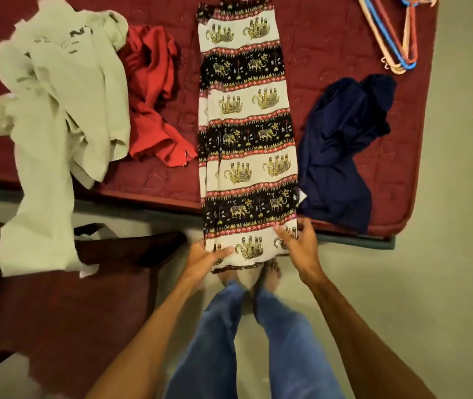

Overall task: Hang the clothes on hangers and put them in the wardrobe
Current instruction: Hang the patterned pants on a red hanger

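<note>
The elephant-print garment (247, 133) is presenting as thin, matt printed cloth. The mattress (330, 53) is showing a quilted fabric cover with stitched relief. The pale green garment (56, 110) is appearing soft and matt, the navy garment (342, 151) slightly smoother. The hangers (396, 33) are showing smooth plastic. The floor (445, 254) is showing a smooth, hard finish

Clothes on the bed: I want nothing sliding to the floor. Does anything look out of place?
The pale green garment hangs off the mattress edge at left, trailing down. The elephant-print garment overhangs too, but the left hand and right hand hold its end.
</note>
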